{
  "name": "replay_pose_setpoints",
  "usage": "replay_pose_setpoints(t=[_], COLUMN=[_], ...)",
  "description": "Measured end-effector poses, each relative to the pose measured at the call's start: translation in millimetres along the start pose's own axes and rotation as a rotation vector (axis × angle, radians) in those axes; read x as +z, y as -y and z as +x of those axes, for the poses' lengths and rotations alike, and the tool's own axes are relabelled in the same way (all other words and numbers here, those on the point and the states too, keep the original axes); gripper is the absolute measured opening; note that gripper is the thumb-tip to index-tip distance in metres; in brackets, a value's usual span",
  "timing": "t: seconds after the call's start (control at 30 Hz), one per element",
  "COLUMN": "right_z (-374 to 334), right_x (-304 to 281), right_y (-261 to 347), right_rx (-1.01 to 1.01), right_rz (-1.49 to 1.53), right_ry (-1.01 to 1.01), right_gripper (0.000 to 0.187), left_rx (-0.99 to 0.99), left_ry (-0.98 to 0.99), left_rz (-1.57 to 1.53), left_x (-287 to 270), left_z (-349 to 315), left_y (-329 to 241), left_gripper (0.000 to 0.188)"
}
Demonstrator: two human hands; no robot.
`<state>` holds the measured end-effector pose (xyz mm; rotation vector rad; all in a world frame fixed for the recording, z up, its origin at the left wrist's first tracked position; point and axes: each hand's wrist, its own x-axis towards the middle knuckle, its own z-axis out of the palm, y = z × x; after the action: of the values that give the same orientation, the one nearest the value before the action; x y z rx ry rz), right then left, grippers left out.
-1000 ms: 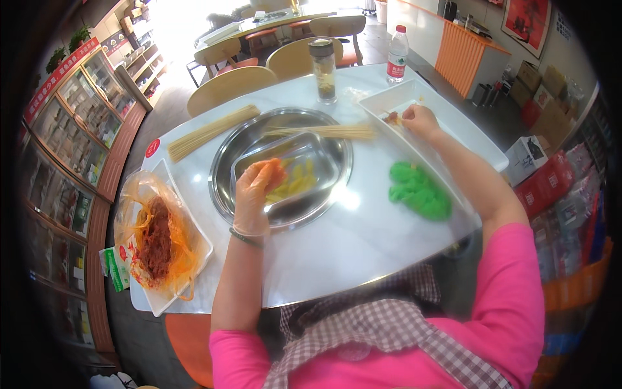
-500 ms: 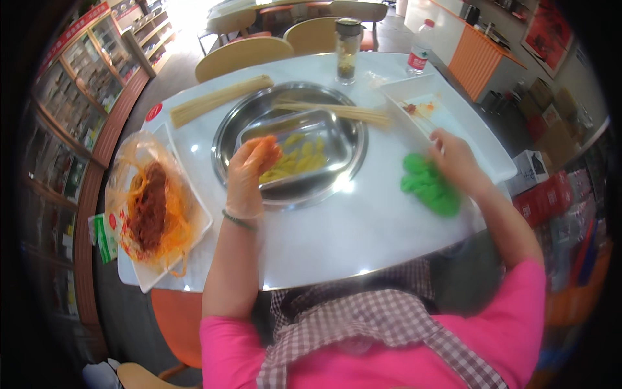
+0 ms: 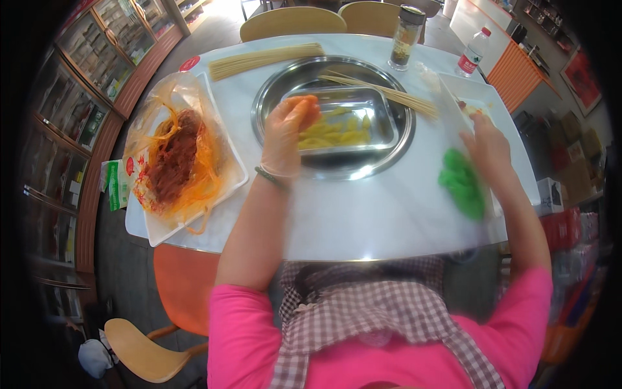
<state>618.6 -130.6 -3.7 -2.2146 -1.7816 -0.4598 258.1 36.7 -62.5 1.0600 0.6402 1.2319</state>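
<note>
My left hand (image 3: 285, 133), in a clear plastic glove with orange-stained fingertips, is raised at the near left of a steel tray (image 3: 391, 144) of yellow-green pepper-like pieces (image 3: 337, 131). Its fingers are pressed together; what they hold, if anything, is hidden. This tray sits inside a round steel basin (image 3: 259, 107). At the right, my right hand (image 3: 489, 150) reaches over a white tray (image 3: 516, 139), fingers pinched on a skewer largely hidden by the hand. A small reddish food piece (image 3: 461, 104) lies by its fingertips. Just left of that wrist is a crumpled green thing (image 3: 463, 185).
Thin bamboo skewers (image 3: 414, 102) rest across the basin's rim; another bundle (image 3: 265, 61) lies at the far left. Red marinated meat (image 3: 175, 155) fills an open plastic bag on a left white tray (image 3: 234, 175). A jar (image 3: 405, 42) and water bottle (image 3: 474, 53) stand at the back.
The view has shifted, so the table appears further left-to-right across. My right hand has moved forward over the white tray toward the food piece. My left hand stays by the steel tray.
</note>
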Motion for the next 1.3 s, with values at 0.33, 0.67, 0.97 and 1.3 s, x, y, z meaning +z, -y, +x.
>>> replay_pose_setpoints(t=[0.33, 0.67, 0.97, 1.3], right_z=[40, 82, 82, 35], right_x=[25, 135, 131, 77], right_y=[165, 237, 244, 230], right_rx=[-0.298, -0.402, -0.33, 0.142], right_rz=[0.383, 0.467, 0.523, 1.507], right_ry=[0.29, 0.327, 0.25, 0.462], right_gripper=[0.023, 0.021, 0.015, 0.018], left_rx=[0.066, 0.073, 0.088, 0.174], left_ry=[-0.065, -0.101, -0.08, -0.049], left_rz=[-0.077, -0.166, -0.193, -0.14], left_x=[-10, -14, -17, -6], left_z=[9, 15, 15, 12], left_y=[5, 4, 5, 5], left_gripper=[0.016, 0.014, 0.012, 0.012])
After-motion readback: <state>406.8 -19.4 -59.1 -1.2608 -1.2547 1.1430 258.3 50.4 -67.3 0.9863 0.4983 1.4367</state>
